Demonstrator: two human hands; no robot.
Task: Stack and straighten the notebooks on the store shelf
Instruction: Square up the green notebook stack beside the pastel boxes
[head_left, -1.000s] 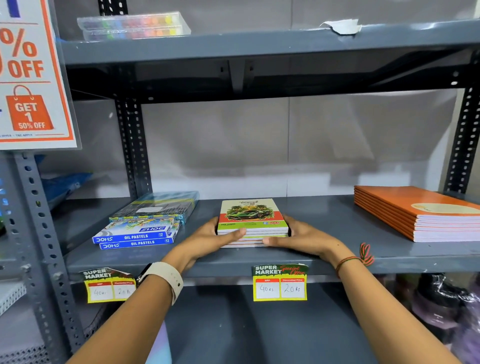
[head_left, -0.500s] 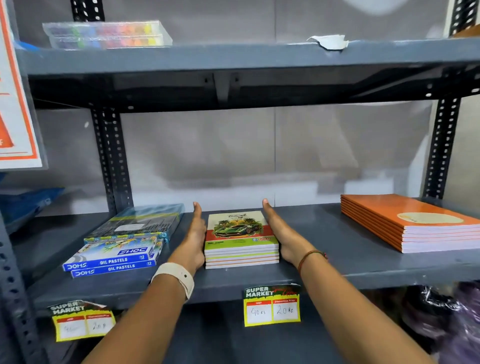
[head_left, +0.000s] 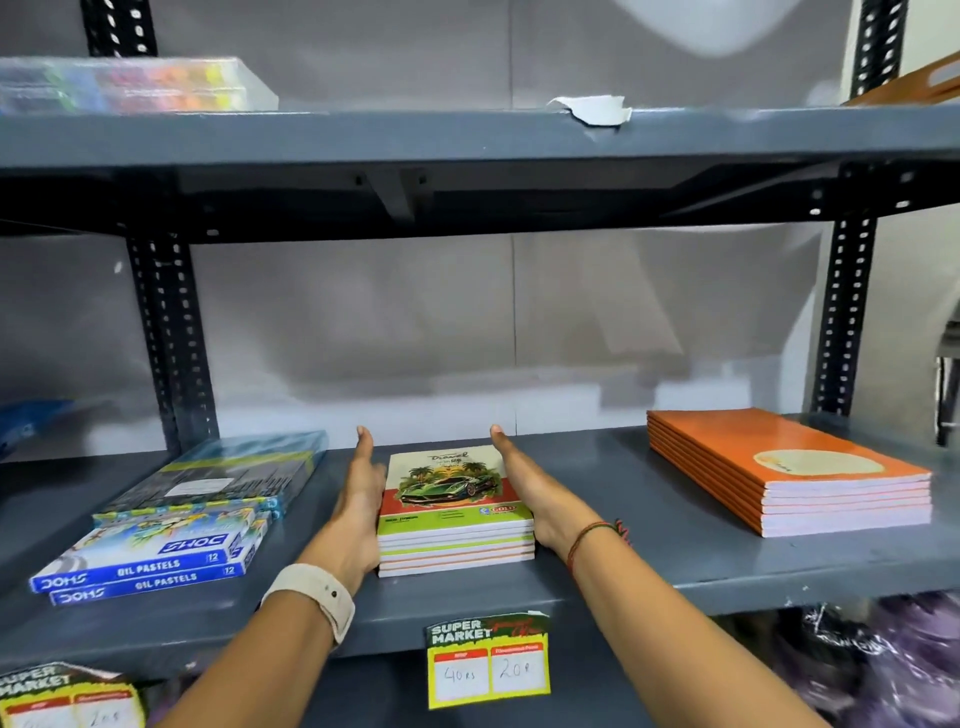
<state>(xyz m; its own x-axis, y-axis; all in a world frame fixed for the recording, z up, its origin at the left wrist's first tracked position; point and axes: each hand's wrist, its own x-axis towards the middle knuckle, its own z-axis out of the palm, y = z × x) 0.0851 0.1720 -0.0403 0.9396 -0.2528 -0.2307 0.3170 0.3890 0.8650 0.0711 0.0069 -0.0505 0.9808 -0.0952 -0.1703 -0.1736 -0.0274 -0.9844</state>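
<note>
A small stack of notebooks (head_left: 453, 512), with a green car on the top cover, lies in the middle of the grey shelf (head_left: 613, 566). My left hand (head_left: 359, 501) lies flat against the stack's left side, fingers straight and pointing towards the back wall. My right hand (head_left: 535, 493) lies flat against its right side in the same way. Both palms touch the stack's edges and neither hand curls around it. The stack's edges look nearly even. A second stack of larger orange notebooks (head_left: 779, 467) lies at the right end of the shelf.
Boxes of oil pastels (head_left: 156, 564) and a darker box (head_left: 223, 475) lie left of my hands. A black upright post (head_left: 171, 338) stands behind them. The upper shelf (head_left: 467, 140) hangs overhead. A yellow price tag (head_left: 488, 660) hangs on the shelf's front edge.
My hands moved from the front edge of the stack to its left and right sides and now lie flat there. The camera has come closer and tilted up a little.
</note>
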